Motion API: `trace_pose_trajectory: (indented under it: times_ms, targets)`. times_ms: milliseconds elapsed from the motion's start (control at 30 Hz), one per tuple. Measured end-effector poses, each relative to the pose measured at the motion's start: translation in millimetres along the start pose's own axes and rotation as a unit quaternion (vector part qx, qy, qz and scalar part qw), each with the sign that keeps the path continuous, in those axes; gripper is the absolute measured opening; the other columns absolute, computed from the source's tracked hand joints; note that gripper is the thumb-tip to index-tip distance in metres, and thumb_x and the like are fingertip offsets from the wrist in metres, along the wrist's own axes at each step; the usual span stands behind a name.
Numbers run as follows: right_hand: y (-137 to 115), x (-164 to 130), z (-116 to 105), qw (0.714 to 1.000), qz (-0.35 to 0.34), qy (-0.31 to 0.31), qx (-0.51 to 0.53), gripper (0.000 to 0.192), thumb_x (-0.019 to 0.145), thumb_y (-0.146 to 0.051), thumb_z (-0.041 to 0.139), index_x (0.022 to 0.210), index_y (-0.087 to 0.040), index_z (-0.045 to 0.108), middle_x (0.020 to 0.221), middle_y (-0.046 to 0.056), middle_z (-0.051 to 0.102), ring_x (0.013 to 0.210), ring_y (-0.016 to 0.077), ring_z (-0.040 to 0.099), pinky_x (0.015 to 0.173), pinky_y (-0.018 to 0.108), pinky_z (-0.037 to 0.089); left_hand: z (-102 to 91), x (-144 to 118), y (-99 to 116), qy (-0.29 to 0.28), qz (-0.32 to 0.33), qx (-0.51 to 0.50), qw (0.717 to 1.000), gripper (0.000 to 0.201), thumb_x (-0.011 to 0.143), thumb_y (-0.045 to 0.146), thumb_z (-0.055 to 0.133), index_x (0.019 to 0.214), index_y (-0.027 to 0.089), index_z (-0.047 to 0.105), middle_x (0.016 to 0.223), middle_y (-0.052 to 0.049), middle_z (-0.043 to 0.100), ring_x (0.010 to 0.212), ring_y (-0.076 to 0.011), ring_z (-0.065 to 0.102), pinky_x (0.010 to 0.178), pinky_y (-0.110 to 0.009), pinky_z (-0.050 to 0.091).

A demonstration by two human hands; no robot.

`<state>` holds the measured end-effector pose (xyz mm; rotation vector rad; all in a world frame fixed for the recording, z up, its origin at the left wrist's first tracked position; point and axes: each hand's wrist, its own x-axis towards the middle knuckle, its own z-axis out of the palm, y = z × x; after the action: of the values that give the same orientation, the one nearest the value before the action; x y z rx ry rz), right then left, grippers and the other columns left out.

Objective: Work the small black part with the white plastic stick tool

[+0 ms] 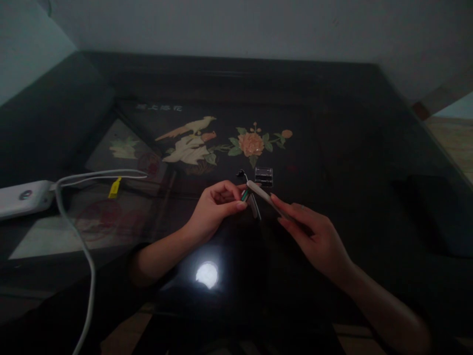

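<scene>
Green piece (245,195) pinched at its three o'clock, the left hand (218,204) works beside the pale slim device (260,191) the right hand (314,231) grips from four o'clock, probably fitting or removing, steady alignment needed next.

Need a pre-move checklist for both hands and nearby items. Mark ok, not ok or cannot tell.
1. Left hand gripping green piece: ok, pinched between thumb and fingers.
2. Right hand gripping slim white piece: ok, held by one end.
3. White cable clear of the hands: ok, off to their left.
4. Green and white pieces joined: cannot tell, too small and dark.
5. Light on the work: not ok, dim.
</scene>
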<state>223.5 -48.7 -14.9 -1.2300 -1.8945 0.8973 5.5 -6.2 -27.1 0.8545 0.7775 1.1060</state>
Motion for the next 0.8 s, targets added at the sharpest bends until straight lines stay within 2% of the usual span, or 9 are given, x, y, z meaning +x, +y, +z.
trace_pose_trajectory:
  times_ms: [167,300,400,567,800]
  targets:
    - [-2.8,-3.5,1.6,1.000,-0.015,-0.015,0.005,0.043,0.094,-0.013,0.053,0.135,-0.024,0.060,0.094,0.004,0.073,0.076,0.0149,0.064,0.063,0.025,0.053,1.6,0.2,1.9,-0.019,-0.002,-0.010,1.000,0.025,0.064,0.020,0.087,0.068,0.017,0.062,0.098,-0.010,0.079,0.101,-0.0238,0.071,0.087,-0.032,0.053]
    - [-3.9,-6.0,2.1,0.999,-0.037,-0.023,0.027,0.043,0.094,-0.012,0.055,0.135,-0.024,0.061,0.089,0.002,0.070,0.069,0.0126,0.060,0.059,0.022,0.051,2.2,0.2,2.3,-0.018,-0.010,-0.027,0.999,0.026,0.063,0.019,0.088,0.069,0.016,0.063,0.108,-0.011,0.078,0.091,-0.0197,0.073,0.077,-0.026,0.055]
    - [-5.0,-5.7,1.8,0.998,-0.031,-0.034,0.038,0.043,0.093,-0.012,0.056,0.134,-0.024,0.061,0.088,0.001,0.071,0.068,0.0120,0.060,0.061,0.022,0.051,2.0,0.7,2.0,-0.021,-0.007,-0.037,0.999,0.026,0.062,0.017,0.088,0.068,0.016,0.063,0.106,-0.010,0.078,0.093,-0.0193,0.073,0.075,-0.024,0.054]
    - [-4.4,-1.7,0.8,0.999,-0.010,-0.017,0.037,0.043,0.093,-0.012,0.056,0.133,-0.025,0.062,0.096,0.002,0.075,0.076,0.0142,0.065,0.067,0.024,0.054,1.8,0.8,1.5,-0.019,-0.001,-0.024,1.000,0.023,0.064,0.016,0.086,0.067,0.017,0.063,0.100,-0.009,0.079,0.107,-0.0236,0.070,0.083,-0.028,0.053]
    - [2.6,-0.1,0.8,1.000,0.000,-0.001,0.010,0.041,0.094,-0.014,0.055,0.134,-0.022,0.061,0.109,0.006,0.075,0.087,0.0174,0.068,0.076,0.028,0.055,0.0,0.0,-2.0,-0.002,0.005,-0.011,1.000,0.025,0.061,0.020,0.089,0.064,0.017,0.065,0.074,-0.001,0.075,0.097,-0.0195,0.071,0.083,-0.025,0.051]
